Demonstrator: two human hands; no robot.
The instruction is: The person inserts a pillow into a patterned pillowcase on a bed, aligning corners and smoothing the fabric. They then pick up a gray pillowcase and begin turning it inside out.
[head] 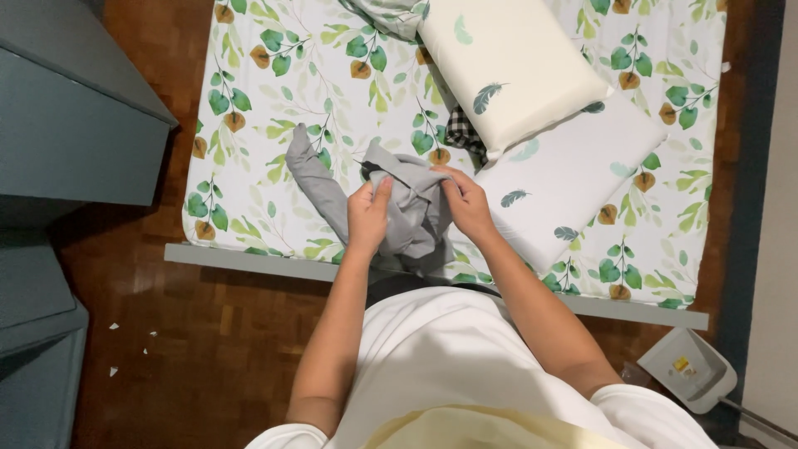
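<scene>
Both hands work a crumpled grey cotton garment (399, 208) that lies bunched at the near edge of a bed (249, 166) covered in a white sheet printed with green and brown leaves. The left hand (366, 214) closes round a fold on the garment's left side, thumb pressed up against the cloth. The right hand (465, 202) pinches the fabric at the upper right of the bundle, fingers curled in. One long sleeve or leg trails away up and to the left across the sheet.

The cloth looks soft, light and limp; it will likely sag wherever it is not held and give no resistance, so a hem, seam or corner seems the surest place to grip it, with the hands kept apart to spread it.

Just beyond the right hand lie two cream rectangular pillows with feather prints (515, 66), one overlapping the other, and a scrap of black-and-white checked cloth (464, 133) shows between them and the garment. A dark parquet floor (208, 349) runs beneath the bed.
</scene>
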